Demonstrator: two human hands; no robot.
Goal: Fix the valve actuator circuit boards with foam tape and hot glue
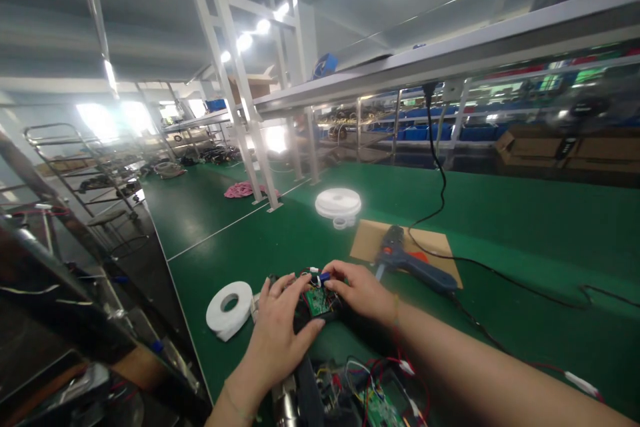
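A green circuit board (pixel 317 301) with thin wires sits in a black housing (pixel 329 315) on the bench in front of me. My left hand (pixel 284 321) steadies this housing, thumb along its near side and fingers over its far left part. Just above the board, my right hand (pixel 356 288) pinches a small blue cylindrical part (pixel 325 277) between thumb and forefinger. The left fingertips come close to that part; whether they touch it I cannot tell. Nearer to me lies a second open unit, with a green board (pixel 383 405), red, white and black wires and a shiny metal end (pixel 287 407).
A white tape roll (pixel 239 298) lies left of my hands. To the right, a glue gun (pixel 417 265) with a black cable rests on brown cardboard (pixel 367 233). White rolls (pixel 338 201) stand farther back, below an overhead shelf (pixel 400 63). A metal frame (pixel 240 80) rises from the green bench (pixel 525 227).
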